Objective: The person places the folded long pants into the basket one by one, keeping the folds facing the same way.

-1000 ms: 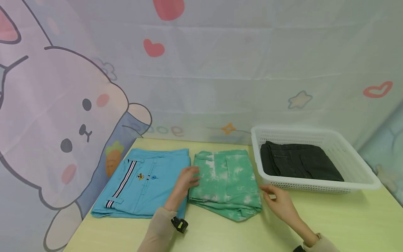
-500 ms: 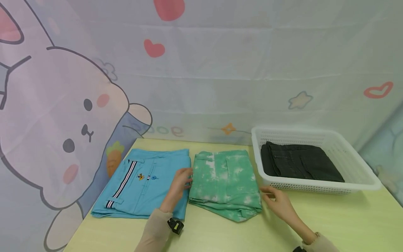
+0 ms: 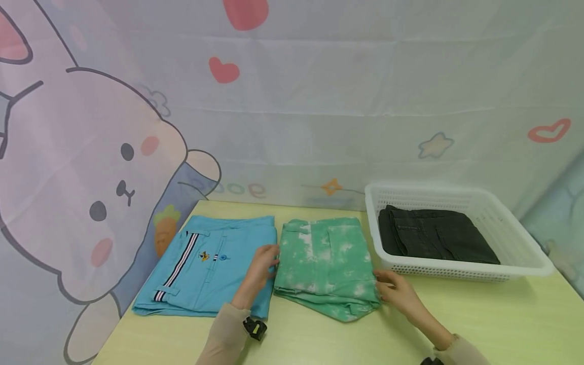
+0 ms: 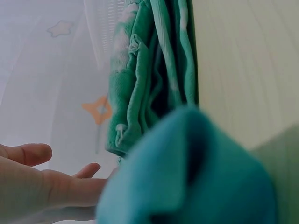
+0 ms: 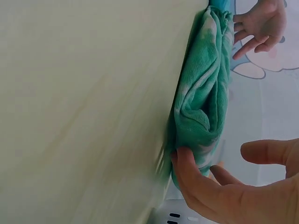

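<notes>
Folded green-and-white tie-dye trousers (image 3: 328, 258) lie on the table between the two hands. My left hand (image 3: 260, 266) is at their left edge, over the right side of folded blue trousers (image 3: 196, 274); its fingers are loosely extended, seen also in the left wrist view. In the right wrist view, the fingertips of my right hand (image 5: 224, 191) touch the side of the green folded bundle low near the table, thumb apart. Layered folds of the green trousers (image 4: 126, 88) show in the left wrist view, partly behind a blurred blue fold (image 4: 187, 172).
A white perforated basket (image 3: 524, 253) stands at the back right, with folded black trousers (image 3: 433, 233) inside. Behind the pale yellow table (image 3: 319, 344) hangs a printed cloth backdrop (image 3: 310, 101) with a cartoon rabbit.
My left hand has drawn back left from over the green trousers to their left edge. My right hand has shifted slightly left against their right side. The garments have hardly moved.
</notes>
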Demonstrator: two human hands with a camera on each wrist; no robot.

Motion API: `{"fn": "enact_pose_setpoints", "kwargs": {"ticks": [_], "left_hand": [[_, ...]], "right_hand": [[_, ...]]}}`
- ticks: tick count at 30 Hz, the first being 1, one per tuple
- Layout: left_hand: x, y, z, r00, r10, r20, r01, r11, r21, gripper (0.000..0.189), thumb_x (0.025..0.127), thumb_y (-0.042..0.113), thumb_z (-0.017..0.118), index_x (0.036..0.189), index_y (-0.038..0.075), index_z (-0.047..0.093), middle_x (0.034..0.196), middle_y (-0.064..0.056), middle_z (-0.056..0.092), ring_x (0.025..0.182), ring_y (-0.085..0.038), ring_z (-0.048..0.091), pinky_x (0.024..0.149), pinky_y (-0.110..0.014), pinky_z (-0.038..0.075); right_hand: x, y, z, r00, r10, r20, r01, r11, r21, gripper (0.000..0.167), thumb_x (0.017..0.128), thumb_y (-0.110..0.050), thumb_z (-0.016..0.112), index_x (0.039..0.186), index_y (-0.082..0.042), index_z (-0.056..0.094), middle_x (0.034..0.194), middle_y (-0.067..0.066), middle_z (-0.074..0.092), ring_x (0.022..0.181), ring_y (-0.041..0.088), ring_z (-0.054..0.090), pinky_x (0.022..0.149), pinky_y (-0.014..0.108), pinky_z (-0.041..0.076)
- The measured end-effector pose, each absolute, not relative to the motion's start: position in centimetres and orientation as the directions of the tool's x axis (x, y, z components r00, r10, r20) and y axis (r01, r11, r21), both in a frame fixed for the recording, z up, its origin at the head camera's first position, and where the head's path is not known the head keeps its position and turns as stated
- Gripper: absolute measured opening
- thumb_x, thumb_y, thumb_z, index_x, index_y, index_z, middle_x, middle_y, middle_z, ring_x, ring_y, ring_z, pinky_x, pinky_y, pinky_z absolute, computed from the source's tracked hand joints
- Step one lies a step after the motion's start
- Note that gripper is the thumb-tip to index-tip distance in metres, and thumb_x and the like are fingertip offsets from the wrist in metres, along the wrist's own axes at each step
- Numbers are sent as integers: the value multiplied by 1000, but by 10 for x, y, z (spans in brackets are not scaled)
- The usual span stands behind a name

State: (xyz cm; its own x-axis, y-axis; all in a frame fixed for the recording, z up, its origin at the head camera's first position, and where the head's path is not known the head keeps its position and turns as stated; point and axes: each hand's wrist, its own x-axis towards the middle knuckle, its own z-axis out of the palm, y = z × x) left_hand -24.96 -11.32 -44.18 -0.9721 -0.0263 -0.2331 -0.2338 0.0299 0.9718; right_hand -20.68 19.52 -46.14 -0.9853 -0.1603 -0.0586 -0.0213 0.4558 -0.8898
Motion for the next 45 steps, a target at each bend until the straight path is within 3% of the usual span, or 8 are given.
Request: {"fn": "enact_pose_setpoints", "kwargs": {"ticks": [11, 18, 27, 33, 40, 45], "left_hand": [[-247, -110, -439, -978, -5, -208, -208, 84, 975, 49, 94, 18, 36, 133, -11, 27, 135, -32, 27, 122, -54, 26, 91, -67, 30], [-247, -109, -439, -982, 10, -191, -186, 169, 968, 47, 94, 17, 36, 131, -11, 32, 134, -31, 31, 121, -48, 31, 88, -62, 35], [-242, -105, -439, -975, 51, -217, -206, 168, 964, 50, 93, 17, 37, 133, -11, 27, 137, -31, 26, 125, -48, 26, 90, -62, 34], [-239, -106, -437, -966, 68, -249, -234, 181, 955, 50, 93, 16, 37, 134, -11, 28, 136, -31, 27, 118, -47, 34, 81, -53, 42], [-232, -105, -434, -954, 93, -287, -265, 192, 945, 50, 94, 17, 36, 134, -11, 26, 137, -33, 23, 119, -57, 29, 83, -54, 41], [-230, -106, -445, -950, 85, -299, -279, 197, 940, 53, 94, 20, 37, 136, -8, 22, 139, -31, 20, 118, -57, 28, 82, -54, 41]], "right_hand": [[-209, 192, -463, -980, -173, -99, 7, 468, -884, 45, 89, -7, 49, 131, 4, 37, 121, 34, 46, 107, 43, 51, 75, 37, 53], [-209, 193, -463, -980, -176, -96, 1, 476, -879, 46, 89, -7, 50, 132, 4, 38, 119, 34, 48, 102, 39, 56, 70, 33, 53], [-209, 198, -462, -970, -209, -122, 0, 507, -862, 48, 89, -9, 50, 133, 5, 36, 121, 33, 46, 104, 42, 54, 69, 33, 52], [-206, 201, -459, -961, -249, -125, -14, 491, -871, 51, 89, -10, 51, 132, 9, 34, 124, 34, 43, 101, 37, 56, 66, 31, 51], [-201, 204, -458, -957, -260, -131, -16, 495, -869, 49, 88, -10, 52, 131, 8, 36, 129, 33, 38, 103, 40, 55, 66, 31, 52], [-198, 204, -456, -951, -261, -164, 13, 499, -867, 49, 88, -10, 52, 131, 8, 37, 129, 33, 39, 105, 40, 53, 68, 34, 53]]}}
